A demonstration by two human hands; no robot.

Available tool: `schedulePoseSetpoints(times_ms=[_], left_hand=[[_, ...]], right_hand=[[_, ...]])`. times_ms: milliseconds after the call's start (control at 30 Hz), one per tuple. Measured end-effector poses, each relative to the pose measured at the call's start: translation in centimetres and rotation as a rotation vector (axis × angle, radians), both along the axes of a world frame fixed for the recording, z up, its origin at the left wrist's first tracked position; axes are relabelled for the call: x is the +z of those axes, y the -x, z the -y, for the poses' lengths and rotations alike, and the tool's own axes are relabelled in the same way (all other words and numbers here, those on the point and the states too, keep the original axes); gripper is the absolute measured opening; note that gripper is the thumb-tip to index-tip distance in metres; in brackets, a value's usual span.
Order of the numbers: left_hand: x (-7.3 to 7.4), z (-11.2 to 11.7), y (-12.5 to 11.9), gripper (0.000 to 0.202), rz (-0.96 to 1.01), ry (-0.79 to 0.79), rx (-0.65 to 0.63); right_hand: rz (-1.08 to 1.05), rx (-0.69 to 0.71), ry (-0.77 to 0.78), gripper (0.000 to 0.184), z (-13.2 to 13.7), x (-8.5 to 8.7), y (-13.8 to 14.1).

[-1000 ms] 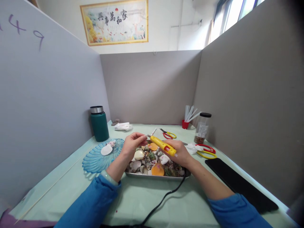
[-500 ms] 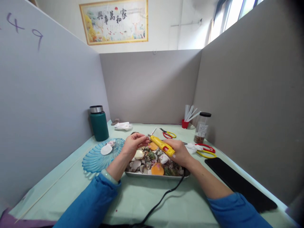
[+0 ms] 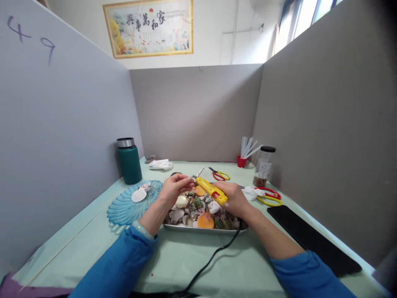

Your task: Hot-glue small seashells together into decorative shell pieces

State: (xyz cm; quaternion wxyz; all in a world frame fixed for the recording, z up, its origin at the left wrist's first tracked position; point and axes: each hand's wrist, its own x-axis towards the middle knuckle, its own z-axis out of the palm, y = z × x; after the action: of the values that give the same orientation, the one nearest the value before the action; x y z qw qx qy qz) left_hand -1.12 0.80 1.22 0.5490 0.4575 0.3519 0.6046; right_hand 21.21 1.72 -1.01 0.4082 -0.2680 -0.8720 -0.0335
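Note:
My right hand (image 3: pixel 233 198) is wrapped round a yellow hot glue gun (image 3: pixel 211 191), whose nozzle points left toward my other hand. Thumb and fingertips of my left hand (image 3: pixel 176 190) are pinched together beside the nozzle; whatever they hold is too small to make out. Below both hands lies a metal tray (image 3: pixel 204 231) filled with seashells, among them an orange shell (image 3: pixel 205 220) and a pale yellow shell (image 3: pixel 181 201). A black cord (image 3: pixel 214 256) trails from the glue gun over the tray's front edge. To the left, a blue scalloped glass plate (image 3: pixel 124 209) bears a white shell (image 3: pixel 138 195).
A green bottle (image 3: pixel 129 163) stands behind the plate. Scissors (image 3: pixel 269 197) with red and yellow handles lie right of the tray, another pair (image 3: pixel 221 175) behind it. A red cup (image 3: pixel 242 162) holds glue sticks near a jar (image 3: pixel 264 167). A black slab (image 3: pixel 313 240) lies at right.
Hardly anything differs. Both hands and the glue gun keep the same place over the tray, and the view has shifted very slightly.

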Motion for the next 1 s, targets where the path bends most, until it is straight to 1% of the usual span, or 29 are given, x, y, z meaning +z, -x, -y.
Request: schedulePoseSetpoints(times_ms=[300, 467, 733, 1000], left_hand=[[0.02, -0.01, -0.10, 0.029, 0.003, -0.022, 0.020], [-0.07, -0.03, -0.14, 0.030, -0.013, -0.040, 0.019], [-0.39, -0.26, -0.09, 0.028, -0.020, -0.051, -0.004], [-0.22, -0.04, -0.21, 0.028, -0.022, -0.058, 0.000]], right_hand=[[-0.002, -0.051, -0.003, 0.020, -0.02, 0.12, 0.01], [0.008, -0.032, -0.013, 0.021, 0.00, 0.15, 0.02], [0.016, 0.024, 0.006, 0.017, 0.32, 0.10, 0.15], [0.019, 0.007, 0.016, 0.018, 0.29, -0.03, 0.09]])
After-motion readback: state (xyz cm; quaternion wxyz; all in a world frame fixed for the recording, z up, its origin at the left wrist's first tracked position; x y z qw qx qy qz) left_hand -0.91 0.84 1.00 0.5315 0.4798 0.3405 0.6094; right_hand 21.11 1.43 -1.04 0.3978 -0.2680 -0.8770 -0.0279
